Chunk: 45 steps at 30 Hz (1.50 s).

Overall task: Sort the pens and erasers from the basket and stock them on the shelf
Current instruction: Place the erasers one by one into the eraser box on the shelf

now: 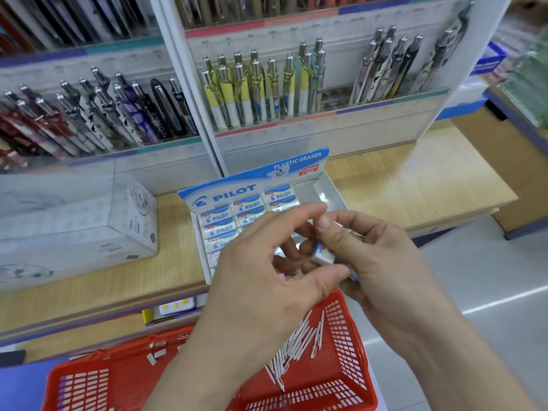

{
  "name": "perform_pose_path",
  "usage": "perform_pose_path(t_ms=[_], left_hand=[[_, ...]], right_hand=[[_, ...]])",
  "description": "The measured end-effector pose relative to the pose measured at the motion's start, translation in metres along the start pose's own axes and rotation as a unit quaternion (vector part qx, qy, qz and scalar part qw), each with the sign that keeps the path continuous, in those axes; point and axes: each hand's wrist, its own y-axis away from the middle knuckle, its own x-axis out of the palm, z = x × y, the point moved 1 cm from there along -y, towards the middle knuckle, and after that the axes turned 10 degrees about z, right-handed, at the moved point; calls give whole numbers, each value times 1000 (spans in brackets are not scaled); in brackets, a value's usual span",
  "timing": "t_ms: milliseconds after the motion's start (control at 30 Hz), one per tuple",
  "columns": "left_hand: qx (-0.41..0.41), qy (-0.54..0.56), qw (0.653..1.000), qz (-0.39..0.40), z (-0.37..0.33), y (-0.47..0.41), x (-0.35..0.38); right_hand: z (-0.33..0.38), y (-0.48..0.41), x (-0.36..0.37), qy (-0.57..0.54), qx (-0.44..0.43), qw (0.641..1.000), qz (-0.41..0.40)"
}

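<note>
White eraser [323,257] between left hand [267,274] and right hand [385,262], above red basket [353,366]

Basket [350,336] showing red, walls carrying slotted grid pattern. Loose pens [296,345] inside showing white, faintly pink. Eraser box [237,189] wearing blue-and-white print with blue PILOT lettering; tag [309,171] showing red with white text. Boxed erasers [219,216] showing white with blue bands. Held eraser [323,257] showing white, blue at edge. Shelf board [415,185] showing pale wood grain. Display pens [237,96] showing yellow, white, blue patches, silver tops; right group [385,69] wearing black-and-white pattern.
</note>
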Motion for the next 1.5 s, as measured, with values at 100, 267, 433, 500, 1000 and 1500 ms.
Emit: perform_pose_path(t_ms=[100, 267, 433, 500, 1000, 1500], left_hand=[[1, -23, 999, -28, 4, 1, 1], [-10, -30, 997, -74, 6, 3, -5], [-21, -59, 995, -75, 11, -1, -8], [-29, -94, 991, -91, 18, -1, -12], [-109, -263, 949, -138, 50, 7, -40], [-18, 26, 998, -51, 14, 10, -36]], right_hand=[[-2, 1, 0, 47, 8, 999, -19], [-4, -1, -8, 98, 7, 995, -27], [6, -3, -17, 201, -33, 978, -42], [12, -7, -18, 285, -64, 954, -75], [4, -25, 8, 613, -22, 777, -138], [13, -2, 2, -108, -25, 984, 141]])
